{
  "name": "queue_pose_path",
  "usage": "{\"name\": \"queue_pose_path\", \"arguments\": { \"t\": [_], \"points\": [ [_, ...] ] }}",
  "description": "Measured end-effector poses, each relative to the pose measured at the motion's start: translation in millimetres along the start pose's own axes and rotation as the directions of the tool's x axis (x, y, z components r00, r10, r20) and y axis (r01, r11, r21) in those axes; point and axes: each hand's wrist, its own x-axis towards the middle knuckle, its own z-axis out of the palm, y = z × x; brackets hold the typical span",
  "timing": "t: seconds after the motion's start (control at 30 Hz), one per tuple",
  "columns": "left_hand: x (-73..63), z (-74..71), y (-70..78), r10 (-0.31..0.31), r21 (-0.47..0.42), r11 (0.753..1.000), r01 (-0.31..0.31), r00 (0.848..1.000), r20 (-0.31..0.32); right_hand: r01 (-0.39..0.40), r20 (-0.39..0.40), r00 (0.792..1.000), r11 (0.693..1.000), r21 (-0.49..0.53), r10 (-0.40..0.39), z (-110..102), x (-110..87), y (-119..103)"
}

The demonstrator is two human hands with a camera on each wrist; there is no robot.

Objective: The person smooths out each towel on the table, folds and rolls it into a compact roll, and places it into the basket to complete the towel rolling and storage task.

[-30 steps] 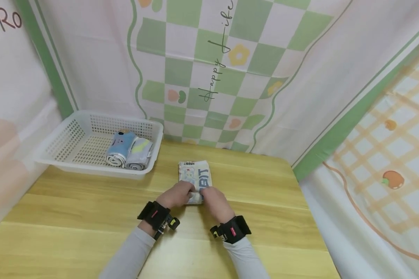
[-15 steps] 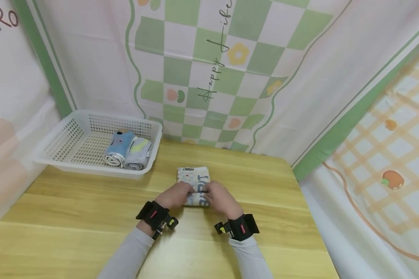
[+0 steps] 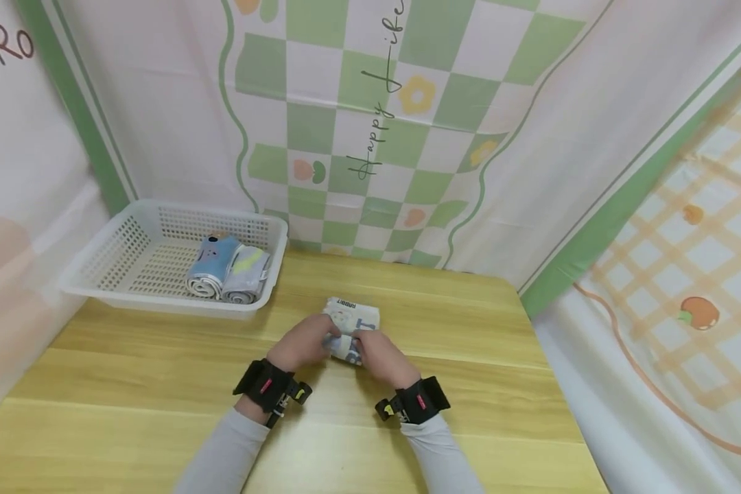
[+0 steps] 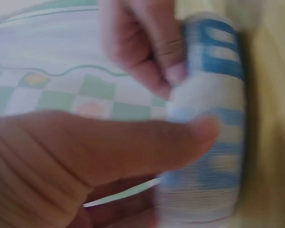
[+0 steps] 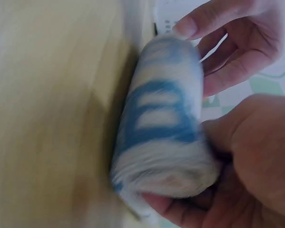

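A white towel (image 3: 353,314) with blue lettering lies on the table, its near end rolled up and its far end flat. The left hand (image 3: 302,342) grips the roll at its left end, and the left wrist view shows the thumb (image 4: 205,130) laid across the top of the roll (image 4: 216,95). At the other end the right hand (image 3: 384,357) holds the roll between thumb and fingers. Spiral layers show at the roll's end in the right wrist view, where the right hand's fingers (image 5: 175,209) reach beneath it.
A white perforated plastic basket (image 3: 123,298) stands at the back left of the wooden table (image 3: 469,412). Inside it lie a blue rolled towel (image 3: 215,259) and a grey rolled towel (image 3: 245,274). A green-checked curtain (image 3: 370,137) hangs behind the table.
The towel's near end is rolled further and its flat part is shorter. It now sits slightly turned and a little to the right. Both hands stay on the roll.
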Motion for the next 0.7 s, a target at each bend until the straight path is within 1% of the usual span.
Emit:
{"name": "queue_pose_path", "arguments": {
  "t": [0.1, 0.13, 0.2, 0.3, 0.37, 0.47, 0.53, 0.57, 0.63, 0.7],
  "points": [
    [3.9, 5.7, -1.9, 0.014, 0.051, 0.999, -0.015, 1.0, 0.013, 0.018, 0.047, 0.999, 0.999, 0.044, -0.02, -4, -0.8, 4],
    [5.7, 6.9, -3.1, 0.021, 0.06, 0.998, -0.023, 1.0, 0.021, 0.024, 0.045, 0.999, 0.999, 0.048, -0.026, -6, -1.5, 5],
    [9.2, 8.2, -7.0, 0.037, 0.069, 0.997, -0.04, 0.998, 0.049, 0.039, -0.001, 0.999, 0.999, 0.032, -0.039, -12, -3.6, 5],
    [13.3, 7.4, -15.4, 0.051, 0.047, 0.997, -0.055, 0.994, 0.096, 0.075, -0.084, 0.994, 0.997, 0.007, -0.074, -18, -6.0, 1],
    [14.9, 6.6, -20.5, 0.034, 0.011, 0.999, -0.036, 0.992, 0.119, 0.114, -0.103, 0.988, 0.993, -0.01, -0.114, -20, -6.0, -1],
    [14.5, 5.2, -23.4, -0.013, -0.03, 0.999, 0.017, 0.992, 0.125, 0.171, -0.072, 0.982, 0.985, -0.031, -0.173, -16, -3.1, -1],
    [12.7, 3.9, -20.5, -0.026, -0.04, 0.999, 0.03, 0.994, 0.108, 0.185, -0.055, 0.981, 0.981, -0.053, -0.188, -11, -1.1, 1],
    [11.5, 3.1, -17.9, -0.019, -0.037, 0.999, 0.023, 0.995, 0.095, 0.182, -0.049, 0.982, 0.982, -0.051, -0.184, -9, -0.2, 2],
    [9.4, 1.2, -11.5, 0.019, -0.016, 1.0, -0.018, 0.997, 0.077, 0.169, -0.032, 0.985, 0.985, -0.036, -0.171, -6, 0.9, 3],
    [6.6, -0.8, -4.6, 0.049, -0.01, 0.999, -0.048, 0.996, 0.071, 0.14, 0.008, 0.99, 0.99, 0.012, -0.14, -7, 0.6, 4]
  ]
}}
